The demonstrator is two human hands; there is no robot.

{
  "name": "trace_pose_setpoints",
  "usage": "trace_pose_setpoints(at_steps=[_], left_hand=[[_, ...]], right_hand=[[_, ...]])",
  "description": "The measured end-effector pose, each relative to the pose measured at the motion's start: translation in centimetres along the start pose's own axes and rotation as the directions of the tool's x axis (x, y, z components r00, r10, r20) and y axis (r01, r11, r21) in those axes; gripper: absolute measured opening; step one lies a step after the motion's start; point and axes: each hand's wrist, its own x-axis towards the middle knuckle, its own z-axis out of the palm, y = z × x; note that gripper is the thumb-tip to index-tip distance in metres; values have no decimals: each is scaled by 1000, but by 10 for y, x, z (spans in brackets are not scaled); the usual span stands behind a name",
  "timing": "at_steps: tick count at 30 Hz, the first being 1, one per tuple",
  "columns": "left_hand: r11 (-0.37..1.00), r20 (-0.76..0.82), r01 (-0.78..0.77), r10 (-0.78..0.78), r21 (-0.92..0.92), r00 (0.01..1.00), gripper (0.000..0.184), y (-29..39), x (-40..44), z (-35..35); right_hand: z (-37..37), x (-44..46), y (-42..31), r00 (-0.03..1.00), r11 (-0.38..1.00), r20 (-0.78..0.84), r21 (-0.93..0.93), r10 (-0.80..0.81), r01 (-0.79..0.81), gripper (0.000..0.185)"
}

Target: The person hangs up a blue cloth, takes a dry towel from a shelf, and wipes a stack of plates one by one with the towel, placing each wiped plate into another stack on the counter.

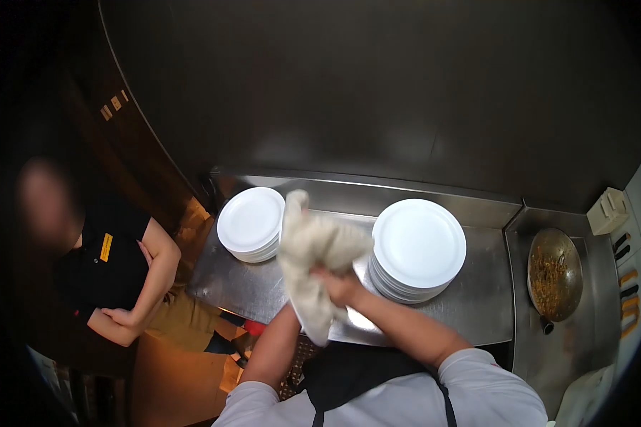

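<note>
A beige cloth [313, 249] hangs bunched in front of me, above the metal counter and between two stacks of plates. My right hand [338, 287] is closed on the cloth's lower right part. My left forearm [274, 345] runs up beneath the cloth, which hides nearly all of my left hand, so its grip does not show. Whether anything lies inside the folds I cannot tell. To the left stands a shorter stack of white plates [251, 219], close to the cloth. A taller stack of larger white plates [419, 243] is just right of it.
The steel counter [477, 306] ends at a raised back edge and a dark wall. At right, a wok [554, 274] with food scraps sits on a lower metal surface, near a white holder [608, 211] and several knives. A person [114, 263] with folded arms stands left.
</note>
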Motion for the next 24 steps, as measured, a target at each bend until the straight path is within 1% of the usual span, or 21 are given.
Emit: trace_pose_setpoints(at_steps=[2, 3, 4, 5, 6, 7, 8, 9, 11, 13, 14, 15, 16, 18, 19, 21, 22, 23, 24], left_hand=[[998, 66, 39, -35, -59, 997, 54, -1, -14, 3], [996, 77, 47, -42, -73, 996, 54, 1, -15, -2], [996, 83, 51, -44, -77, 996, 54, 3, -14, -9], [996, 76, 48, -43, -71, 996, 54, 5, -10, -19], [997, 64, 40, -36, -60, 997, 54, 9, -2, -29], [998, 70, 37, -34, -44, 997, 53, 9, -2, -30], [999, 82, 39, -36, -25, 996, 53, 12, 0, -39], [999, 118, 46, -44, -13, 992, 53, 13, -5, -45], [998, 184, 62, -62, 6, 981, 53, 19, -8, -50], [997, 209, 81, -76, -17, 975, 53, 7, -21, -31], [995, 212, 95, -86, -31, 973, 53, 4, -27, -27], [993, 202, 104, -92, -49, 975, 53, 0, -30, -22], [992, 190, 105, -91, -64, 978, 53, -1, -32, -22], [993, 166, 97, -84, -73, 983, 53, 1, -27, -29], [993, 167, 96, -83, -69, 983, 53, 3, -25, -34], [996, 173, 74, -66, -41, 983, 53, 11, -13, -49], [998, 177, 63, -56, -31, 983, 53, 14, -8, -54], [998, 209, 62, -60, -4, 976, 53, 20, -2, -64], [998, 223, 63, -65, 13, 973, 53, 26, 3, -68]], right_hand=[[-11, 19, 8, 989, 999, -142, 13, 31, -30, 37], [-6, 13, 27, 978, 992, -207, 128, 31, -4, 41], [-2, 8, 30, 964, 972, -265, 232, 33, 30, 44], [7, -7, 30, 980, 975, -183, 221, 73, -31, 54], [23, -23, 44, 985, 995, -147, 28, -96, 101, 65], [36, -31, 34, 959, 957, -106, -155, -262, 244, 77], [40, -34, 26, 959, 963, -93, -68, -268, 263, 82], [40, -30, -7, 958, 961, -80, 20, -275, 277, 86], [11, 3, -45, 924, 927, -85, 2, -373, 375, 85], [-20, 25, -68, 831, 830, -84, -162, -550, 533, 81], [-15, 22, -47, 968, 961, -58, 115, -244, 250, 66], [-10, 20, -27, 996, 923, -26, 378, 89, -73, 52], [-4, 13, 12, 992, 992, -79, 76, -98, 104, 51], [23, -15, 90, 991, 988, -11, -81, -131, 130, 52], [50, -33, 108, 998, 992, 47, 115, -53, 47, 56], [72, -32, 59, 997, 986, -13, 148, -81, 82, 68], [59, -20, 4, 965, 967, -57, -24, -256, 255, 75], [47, -8, -50, 901, 894, -98, -210, -423, 397, 82], [30, 5, -59, 859, 834, -51, -274, -509, 478, 83]])
